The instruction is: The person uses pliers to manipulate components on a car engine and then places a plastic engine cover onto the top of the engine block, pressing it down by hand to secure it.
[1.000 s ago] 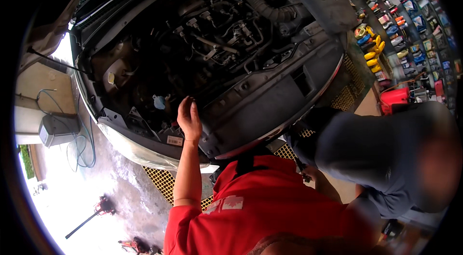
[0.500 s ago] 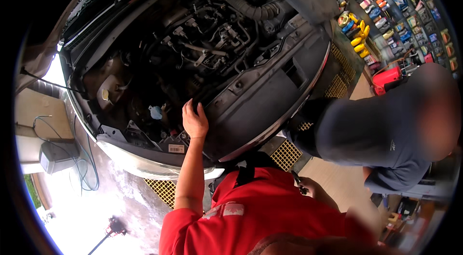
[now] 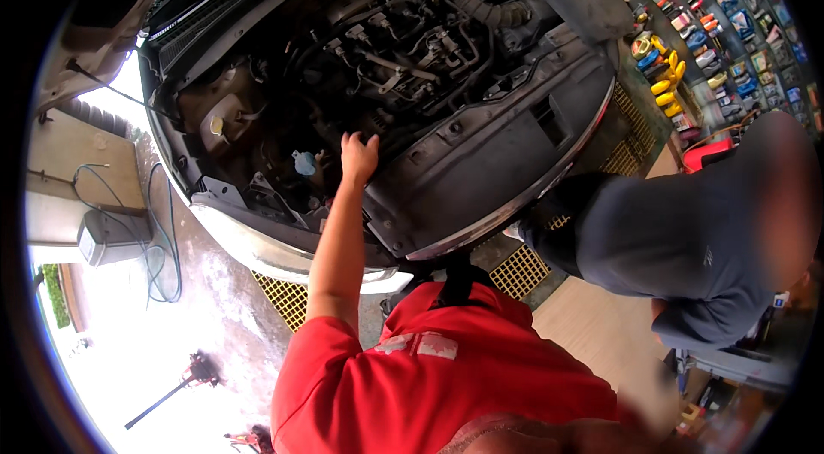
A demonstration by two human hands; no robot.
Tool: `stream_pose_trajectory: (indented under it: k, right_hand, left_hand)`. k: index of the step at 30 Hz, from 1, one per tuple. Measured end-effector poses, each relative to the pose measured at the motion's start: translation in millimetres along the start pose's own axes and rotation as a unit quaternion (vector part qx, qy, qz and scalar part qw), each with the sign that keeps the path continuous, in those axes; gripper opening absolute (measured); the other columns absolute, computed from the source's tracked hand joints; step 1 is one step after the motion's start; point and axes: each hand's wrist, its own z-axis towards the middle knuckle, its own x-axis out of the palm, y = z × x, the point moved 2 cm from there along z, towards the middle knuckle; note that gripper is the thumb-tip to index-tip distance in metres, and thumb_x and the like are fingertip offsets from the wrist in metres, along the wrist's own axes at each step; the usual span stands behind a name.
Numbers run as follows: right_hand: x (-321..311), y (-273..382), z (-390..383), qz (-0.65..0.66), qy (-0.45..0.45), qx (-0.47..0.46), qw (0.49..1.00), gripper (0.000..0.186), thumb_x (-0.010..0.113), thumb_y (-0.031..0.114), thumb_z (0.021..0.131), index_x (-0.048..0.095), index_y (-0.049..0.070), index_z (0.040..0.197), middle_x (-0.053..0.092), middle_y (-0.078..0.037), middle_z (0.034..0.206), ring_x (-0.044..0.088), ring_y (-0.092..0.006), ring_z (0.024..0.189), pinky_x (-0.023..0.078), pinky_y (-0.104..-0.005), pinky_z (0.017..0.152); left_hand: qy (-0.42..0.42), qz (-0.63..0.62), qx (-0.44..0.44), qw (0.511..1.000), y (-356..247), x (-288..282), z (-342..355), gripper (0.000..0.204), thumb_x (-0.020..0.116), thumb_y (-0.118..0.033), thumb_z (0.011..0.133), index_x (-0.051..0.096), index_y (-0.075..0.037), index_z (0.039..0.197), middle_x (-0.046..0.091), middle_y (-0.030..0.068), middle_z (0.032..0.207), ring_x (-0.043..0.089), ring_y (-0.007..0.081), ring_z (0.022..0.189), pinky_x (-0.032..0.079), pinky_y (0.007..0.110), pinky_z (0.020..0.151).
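The head view looks down into an open engine bay [image 3: 386,76] of a car, the hood raised. The left hand [image 3: 358,158] reaches in over the front panel [image 3: 481,171], fingers loosely spread and curled down at the edge of the bay; it grips nothing that I can make out, and whether the fingertips touch a part below is hidden. Just beside it, to its left, sits a small blue cap [image 3: 304,163], and further left a pale tank with a yellow cap [image 3: 219,124]. The right hand is out of the picture (only the red shirt [image 3: 446,385] shows below). A co-worker in a dark shirt [image 3: 678,239] bends nearby at right. As a judgement, the work is at an early stage: no part is removed, no tool in hand, caps in place.
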Motion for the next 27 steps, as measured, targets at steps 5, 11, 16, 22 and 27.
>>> stream_pose_trajectory:
  k: [5,11,16,22,27]
  right_hand:
    - [-28,15,6,0.232,0.071,-0.116,0.963,0.019,0.052,0.005,0.076,0.056,0.01,0.094,0.053,-0.005,0.07,0.052,-0.0157,0.06,0.043,-0.031,0.052]
    - [-44,23,-21,0.393,0.049,-0.146,0.907,0.026,0.052,0.004,0.076,0.055,0.011,0.101,0.055,-0.004,0.073,0.055,-0.0158,0.062,0.039,-0.0275,0.05]
    - [-55,14,-18,0.137,-0.003,-0.07,0.988,0.032,0.057,0.011,0.076,0.057,0.016,0.108,0.055,-0.002,0.075,0.05,-0.0137,0.059,0.038,-0.0265,0.051]
    - [-51,-32,0,0.049,-0.027,-0.052,0.997,0.022,0.058,0.018,0.075,0.056,0.013,0.096,0.051,0.0,0.069,0.048,-0.0122,0.058,0.041,-0.0274,0.057]
    - [-43,-28,-34,0.17,0.018,-0.154,0.973,0.015,0.056,0.012,0.076,0.056,0.009,0.09,0.053,-0.002,0.071,0.052,-0.0137,0.065,0.044,-0.0281,0.062]
  left_hand:
    - [0.267,0.25,0.042,0.93,79,21,93,0.055,0.054,-0.043,0.09,0.061,0.004,0.117,0.036,0.0281,0.144,0.047,0.0421,0.124,0.037,0.042,0.107]
    - [0.294,0.287,0.011,0.912,88,58,101,0.055,0.052,-0.039,0.092,0.057,0.008,0.121,0.043,0.0255,0.141,0.04,0.0375,0.133,0.038,0.041,0.108]
    - [0.264,0.288,-0.028,0.92,115,38,125,0.056,0.053,-0.038,0.091,0.055,0.007,0.125,0.04,0.0255,0.143,0.04,0.0374,0.133,0.039,0.042,0.106]
    - [0.235,0.266,-0.091,0.93,51,34,132,0.047,0.052,-0.023,0.089,0.053,0.003,0.129,0.032,0.0223,0.149,0.045,0.0342,0.131,0.041,0.043,0.104]
    - [0.232,0.311,-0.123,0.913,0,35,128,0.046,0.05,-0.014,0.087,0.053,-0.003,0.132,0.012,0.0101,0.159,0.041,0.033,0.134,0.044,0.049,0.099]
